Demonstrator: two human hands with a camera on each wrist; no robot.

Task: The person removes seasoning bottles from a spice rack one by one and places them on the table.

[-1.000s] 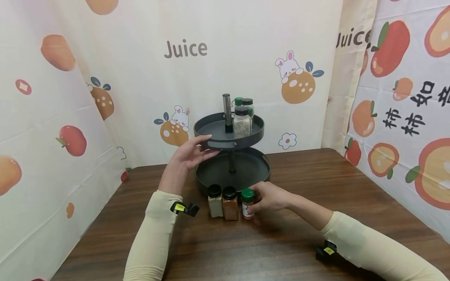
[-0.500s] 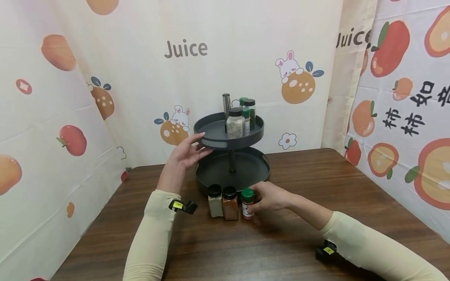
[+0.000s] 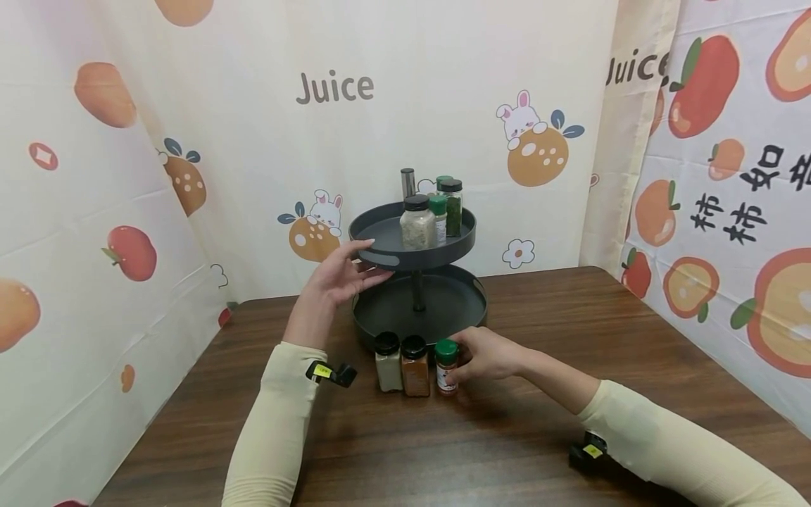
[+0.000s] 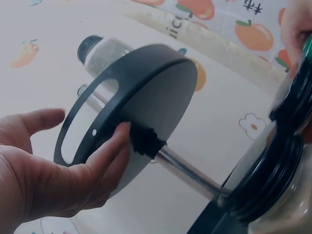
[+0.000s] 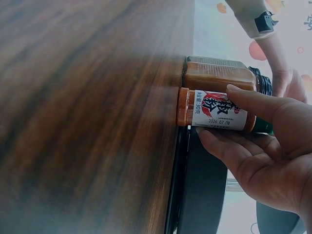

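A dark grey two-tier turntable rack [image 3: 413, 259] stands on the table. My left hand [image 3: 338, 278] is at the left front rim of its upper tray, thumb above the edge and fingers below. In the left wrist view the thumb is apart from the rim [image 4: 141, 63], and the relaxed fingers [image 4: 109, 148] reach the underside. My right hand [image 3: 491, 355] pinches a green-capped spice jar [image 3: 446, 370] between thumb and fingers; it stands upright on the table. Its label [image 5: 219, 109] and reddish contents show in the right wrist view. Beside it stand an orange-brown jar [image 3: 415, 373] and a pale jar [image 3: 388, 370], both black-capped.
The upper tray carries a wide black-capped jar [image 3: 418, 229], a small green-capped jar [image 3: 438, 224], a dark green herb jar [image 3: 454, 211] and another green-capped one behind. The lower tray [image 3: 386, 303] sits behind the table jars. Printed curtains [image 3: 241, 105] enclose the wooden table [image 3: 545, 436].
The upper tray has turned, bringing its front jars leftward. My left hand shifted left, then slightly back right along the rim. The right hand and its jar stay in place.
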